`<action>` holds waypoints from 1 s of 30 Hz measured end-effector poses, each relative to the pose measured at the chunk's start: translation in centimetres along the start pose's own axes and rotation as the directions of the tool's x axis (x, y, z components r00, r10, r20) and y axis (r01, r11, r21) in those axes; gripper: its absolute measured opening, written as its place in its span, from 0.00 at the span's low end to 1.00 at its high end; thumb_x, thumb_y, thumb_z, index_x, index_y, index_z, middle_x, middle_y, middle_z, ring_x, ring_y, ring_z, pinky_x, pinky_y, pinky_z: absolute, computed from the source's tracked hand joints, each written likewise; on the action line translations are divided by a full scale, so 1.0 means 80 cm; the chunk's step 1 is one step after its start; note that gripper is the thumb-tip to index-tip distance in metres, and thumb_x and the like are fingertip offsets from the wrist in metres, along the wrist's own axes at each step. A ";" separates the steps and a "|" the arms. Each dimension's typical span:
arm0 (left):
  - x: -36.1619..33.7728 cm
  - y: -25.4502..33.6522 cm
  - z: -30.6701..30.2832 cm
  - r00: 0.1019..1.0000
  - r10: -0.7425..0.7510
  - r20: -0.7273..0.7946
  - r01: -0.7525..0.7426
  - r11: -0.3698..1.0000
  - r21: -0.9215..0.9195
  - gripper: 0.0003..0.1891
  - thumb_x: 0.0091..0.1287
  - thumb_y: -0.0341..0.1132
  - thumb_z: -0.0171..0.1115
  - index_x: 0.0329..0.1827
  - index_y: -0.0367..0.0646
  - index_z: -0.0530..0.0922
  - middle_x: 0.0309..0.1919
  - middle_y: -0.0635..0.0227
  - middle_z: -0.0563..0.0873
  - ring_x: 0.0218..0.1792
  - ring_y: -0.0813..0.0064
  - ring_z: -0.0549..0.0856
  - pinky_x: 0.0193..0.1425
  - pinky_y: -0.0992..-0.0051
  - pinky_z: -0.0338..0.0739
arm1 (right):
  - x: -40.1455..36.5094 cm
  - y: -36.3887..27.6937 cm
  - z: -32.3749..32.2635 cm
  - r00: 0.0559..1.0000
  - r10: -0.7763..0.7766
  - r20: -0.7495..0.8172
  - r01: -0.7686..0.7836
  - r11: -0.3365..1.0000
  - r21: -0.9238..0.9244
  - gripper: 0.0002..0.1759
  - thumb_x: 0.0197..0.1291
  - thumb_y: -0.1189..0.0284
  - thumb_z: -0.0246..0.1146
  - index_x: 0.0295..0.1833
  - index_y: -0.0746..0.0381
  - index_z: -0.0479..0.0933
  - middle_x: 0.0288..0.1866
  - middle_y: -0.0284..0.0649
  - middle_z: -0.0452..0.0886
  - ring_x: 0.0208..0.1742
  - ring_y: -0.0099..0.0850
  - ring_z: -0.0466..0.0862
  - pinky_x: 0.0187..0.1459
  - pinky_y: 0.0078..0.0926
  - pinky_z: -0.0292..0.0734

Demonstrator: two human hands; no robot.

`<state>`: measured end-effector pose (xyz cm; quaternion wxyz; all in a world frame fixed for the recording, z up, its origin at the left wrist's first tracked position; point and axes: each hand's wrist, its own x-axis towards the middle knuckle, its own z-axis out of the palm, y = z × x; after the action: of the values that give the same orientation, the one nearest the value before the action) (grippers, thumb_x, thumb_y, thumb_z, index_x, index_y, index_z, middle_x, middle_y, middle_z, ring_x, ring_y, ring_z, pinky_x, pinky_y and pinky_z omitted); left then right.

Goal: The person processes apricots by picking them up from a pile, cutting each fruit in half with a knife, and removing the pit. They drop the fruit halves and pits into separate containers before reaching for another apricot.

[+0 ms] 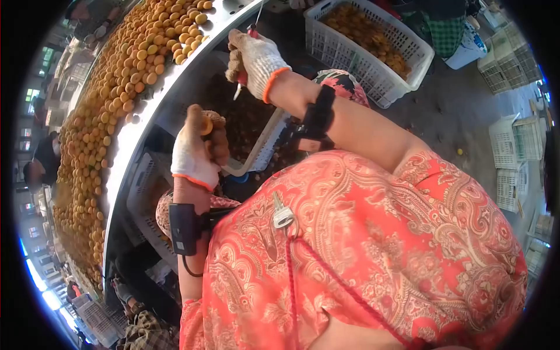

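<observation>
My left hand (200,146), in a white knitted glove with a stained brown palm and fingers, is closed around an orange apricot (207,125), which is only partly visible. Above and to its right is my right hand (256,63), gloved the same way. Its fingers are wrapped round a slim tool with a red part (252,31); a thin metal shaft sticks out at one end and a pale tip at the other. The tool's middle is hidden in the glove. My hands are apart, over a pale crate (265,146) holding dark brown pieces.
A metal-edged table (125,146) on the left carries a long heap of apricots (140,61). A white crate (373,55) of orange fruit pieces stands on the floor at the top. Stacked crates (516,143) line the right. Other people are around the table.
</observation>
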<state>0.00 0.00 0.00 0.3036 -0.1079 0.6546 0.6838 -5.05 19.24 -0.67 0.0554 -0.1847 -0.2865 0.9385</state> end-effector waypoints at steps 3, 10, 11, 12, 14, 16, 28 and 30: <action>-0.001 0.007 -0.017 0.997 -0.031 0.065 0.054 0.922 -0.384 0.27 0.75 0.59 0.53 0.51 0.39 0.79 0.30 0.67 0.79 0.21 0.80 0.73 0.20 0.82 0.63 | -0.005 0.001 -0.007 1.000 0.021 0.004 -0.020 0.993 -0.117 0.12 0.68 0.67 0.64 0.34 0.61 0.73 0.18 0.34 0.71 0.13 0.31 0.69 0.19 0.33 0.72; -0.045 0.012 -0.079 0.968 0.250 -0.004 -0.239 0.919 -0.314 0.16 0.73 0.40 0.62 0.54 0.37 0.79 0.35 0.68 0.79 0.26 0.83 0.73 0.27 0.85 0.64 | -0.022 0.010 -0.022 0.987 0.156 0.033 -0.155 0.988 -0.028 0.11 0.65 0.70 0.62 0.30 0.58 0.69 0.16 0.31 0.66 0.11 0.28 0.64 0.17 0.30 0.63; -0.048 0.010 -0.104 0.961 0.270 -0.062 -0.276 0.920 -0.277 0.15 0.73 0.39 0.62 0.54 0.37 0.78 0.36 0.68 0.78 0.26 0.84 0.72 0.26 0.86 0.64 | -0.026 0.008 -0.023 0.985 0.172 0.031 -0.172 0.985 -0.016 0.12 0.65 0.70 0.62 0.30 0.58 0.69 0.17 0.31 0.66 0.11 0.28 0.65 0.18 0.30 0.63; -0.056 0.009 -0.132 0.947 0.284 -0.150 -0.315 0.913 -0.260 0.14 0.72 0.37 0.63 0.53 0.38 0.79 0.35 0.70 0.78 0.26 0.84 0.73 0.26 0.86 0.64 | -0.030 0.007 -0.024 0.985 0.169 0.029 -0.168 0.986 -0.015 0.12 0.65 0.70 0.62 0.30 0.58 0.69 0.17 0.31 0.66 0.11 0.27 0.65 0.18 0.30 0.63; -0.079 0.003 -0.197 0.890 0.301 -0.343 -0.343 0.937 -0.069 0.11 0.69 0.36 0.65 0.49 0.41 0.79 0.32 0.73 0.78 0.27 0.83 0.75 0.24 0.84 0.65 | -0.033 0.004 -0.030 0.986 0.163 0.034 -0.163 0.987 -0.004 0.11 0.65 0.70 0.62 0.31 0.58 0.69 0.18 0.31 0.67 0.12 0.27 0.66 0.18 0.29 0.64; -0.106 -0.003 -0.251 0.753 0.304 -0.584 -0.209 0.951 0.226 0.07 0.69 0.36 0.63 0.46 0.46 0.80 0.27 0.75 0.78 0.24 0.83 0.76 0.21 0.81 0.66 | -0.030 0.002 -0.037 0.985 0.170 0.023 -0.170 0.985 0.000 0.11 0.65 0.70 0.62 0.31 0.58 0.70 0.18 0.30 0.67 0.12 0.26 0.66 0.19 0.29 0.64; 0.013 0.132 -0.225 0.670 0.628 -0.396 -0.311 0.721 0.619 0.10 0.72 0.35 0.60 0.51 0.40 0.81 0.33 0.74 0.81 0.27 0.85 0.75 0.27 0.83 0.69 | -0.014 0.003 -0.051 0.964 0.265 -0.023 -0.265 0.964 -0.025 0.10 0.69 0.66 0.62 0.33 0.54 0.72 0.20 0.27 0.68 0.14 0.23 0.67 0.19 0.26 0.63; 0.086 0.137 -0.186 0.752 0.609 -0.252 -0.293 0.651 0.700 0.12 0.68 0.33 0.61 0.49 0.35 0.84 0.33 0.72 0.84 0.34 0.82 0.78 0.38 0.79 0.72 | -0.010 0.002 -0.060 0.971 0.238 -0.030 -0.239 0.970 -0.034 0.11 0.69 0.66 0.62 0.33 0.54 0.72 0.20 0.27 0.68 0.14 0.23 0.67 0.19 0.26 0.63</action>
<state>-15.29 -11.99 3.56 -0.0316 0.0094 0.8993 0.4361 -2.47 21.42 -4.21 -0.0576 -0.2308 -0.2791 0.9303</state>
